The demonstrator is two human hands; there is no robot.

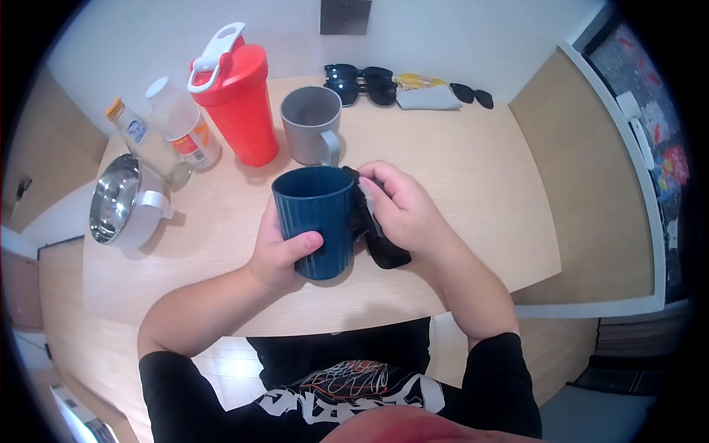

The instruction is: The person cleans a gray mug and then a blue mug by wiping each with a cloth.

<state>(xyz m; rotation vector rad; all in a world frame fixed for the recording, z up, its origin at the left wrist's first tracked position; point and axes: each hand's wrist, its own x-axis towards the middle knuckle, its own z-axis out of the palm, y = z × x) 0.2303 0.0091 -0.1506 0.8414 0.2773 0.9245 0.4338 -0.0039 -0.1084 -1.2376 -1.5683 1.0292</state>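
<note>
A dark blue ribbed mug (316, 221) stands upright near the table's front edge, its opening facing up. My left hand (284, 251) is wrapped round its left side, with the thumb across the front. At the mug's right side, my right hand (402, 207) is closed on a black object (385, 249) with a rounded lower end; its kind cannot be made out. This object lies against or very close to the mug, and the mug's handle is hidden there. Just behind the blue mug is a grey mug (306, 140), its handle pointing toward me.
A red shaker bottle (247, 111), a plastic bottle (193, 136), a glass bottle (151, 144) and a steel-lined white cup (136, 207) stand left on the table (473, 199). Sunglasses (360, 85), a grey cloth (428, 98) and dark lenses (473, 95) lie along the wall.
</note>
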